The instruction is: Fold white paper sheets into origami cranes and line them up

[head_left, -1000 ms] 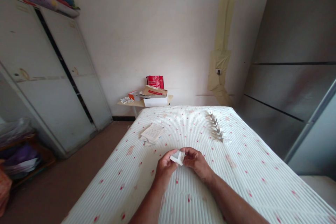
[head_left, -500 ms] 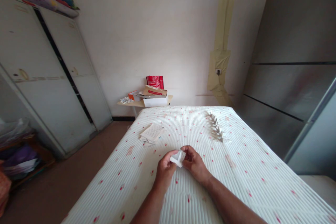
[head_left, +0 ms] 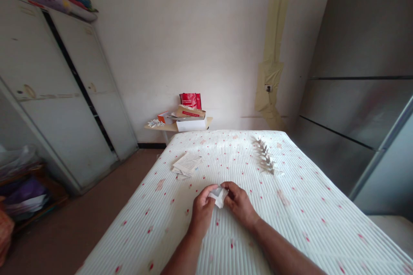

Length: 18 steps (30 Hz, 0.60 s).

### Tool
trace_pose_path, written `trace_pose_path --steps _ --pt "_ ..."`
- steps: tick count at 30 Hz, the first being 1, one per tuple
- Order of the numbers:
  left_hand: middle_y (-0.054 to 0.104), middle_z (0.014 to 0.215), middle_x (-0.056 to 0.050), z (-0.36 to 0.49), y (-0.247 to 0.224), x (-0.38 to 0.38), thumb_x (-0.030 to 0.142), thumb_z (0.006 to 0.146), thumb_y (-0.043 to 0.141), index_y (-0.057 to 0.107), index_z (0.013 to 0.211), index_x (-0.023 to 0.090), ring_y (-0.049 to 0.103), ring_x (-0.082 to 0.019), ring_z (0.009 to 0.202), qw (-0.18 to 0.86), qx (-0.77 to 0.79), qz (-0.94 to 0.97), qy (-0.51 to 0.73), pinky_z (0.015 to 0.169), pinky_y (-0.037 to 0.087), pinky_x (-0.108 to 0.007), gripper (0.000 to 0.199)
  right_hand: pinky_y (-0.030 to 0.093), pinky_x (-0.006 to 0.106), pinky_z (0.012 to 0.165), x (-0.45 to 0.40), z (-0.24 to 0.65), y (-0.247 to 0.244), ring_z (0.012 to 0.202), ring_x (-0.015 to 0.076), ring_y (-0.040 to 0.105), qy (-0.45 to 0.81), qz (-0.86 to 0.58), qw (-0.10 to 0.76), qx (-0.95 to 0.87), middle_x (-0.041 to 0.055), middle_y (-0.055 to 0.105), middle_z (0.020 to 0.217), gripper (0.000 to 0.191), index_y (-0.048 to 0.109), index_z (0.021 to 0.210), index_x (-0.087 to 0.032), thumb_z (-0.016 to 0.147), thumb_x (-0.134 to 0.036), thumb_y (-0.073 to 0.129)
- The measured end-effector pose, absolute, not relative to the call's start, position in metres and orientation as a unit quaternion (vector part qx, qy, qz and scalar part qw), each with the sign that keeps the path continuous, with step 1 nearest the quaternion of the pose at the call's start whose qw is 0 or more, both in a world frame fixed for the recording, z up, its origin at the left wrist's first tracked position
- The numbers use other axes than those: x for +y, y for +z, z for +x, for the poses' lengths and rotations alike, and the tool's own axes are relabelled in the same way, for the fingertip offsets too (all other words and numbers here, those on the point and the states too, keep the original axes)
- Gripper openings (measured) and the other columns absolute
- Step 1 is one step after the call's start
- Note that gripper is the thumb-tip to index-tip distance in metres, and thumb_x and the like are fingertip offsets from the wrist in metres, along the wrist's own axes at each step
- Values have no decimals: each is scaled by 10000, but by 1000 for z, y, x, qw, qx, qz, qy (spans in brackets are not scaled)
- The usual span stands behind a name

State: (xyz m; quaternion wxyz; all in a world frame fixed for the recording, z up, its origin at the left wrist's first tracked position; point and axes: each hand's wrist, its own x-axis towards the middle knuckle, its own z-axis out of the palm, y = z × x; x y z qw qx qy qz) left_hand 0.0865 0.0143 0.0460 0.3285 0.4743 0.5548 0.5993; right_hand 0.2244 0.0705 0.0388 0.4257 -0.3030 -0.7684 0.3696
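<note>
A small folded piece of white paper (head_left: 218,196) is held between my two hands, above the near middle of the bed. My left hand (head_left: 204,206) pinches its left side, and my right hand (head_left: 239,203) has fingers closed on its right side. Beyond my left hand lies a stack of printed paper sheets (head_left: 187,163) on the striped cover. To the right, several folded paper figures (head_left: 265,157) stand in a row running away from me.
The bed (head_left: 232,245) has a white cover with red spots. Behind it, a small table (head_left: 167,127) holds a white box (head_left: 191,125) and a red bag (head_left: 191,101). Cabinets (head_left: 80,103) stand left, and a grey wardrobe (head_left: 351,107) right.
The folded paper has changed shape and tilt slightly between my fingers. My right fingertips have shifted a little down and left; the stack and the figures have not moved.
</note>
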Motion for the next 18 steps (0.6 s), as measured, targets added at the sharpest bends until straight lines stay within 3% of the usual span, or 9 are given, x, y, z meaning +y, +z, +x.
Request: trace_pose_path --steps 6,13,18 --pt "685 847 -40 88 46 13 195 683 488 661 914 145 606 -174 755 314 561 500 580 705 458 -247 293 417 239 680 70 224 40 732 138 560 312 -303 424 -795 15 597 801 270 587 869 -198 704 -46 437" --pt "695 789 -37 88 47 17 165 611 544 676 821 142 616 -191 750 338 558 464 600 708 462 -260 249 414 254 659 68 224 43 717 150 562 341 -278 426 -790 21 608 781 168 615 845 -213 770 -141 483" --pt "685 724 -50 86 44 21 269 643 590 667 764 122 603 -188 696 354 561 439 606 658 457 -262 206 405 251 622 64 223 49 686 147 546 397 -273 415 -772 24 609 758 157 640 837 -199 803 -311 535"
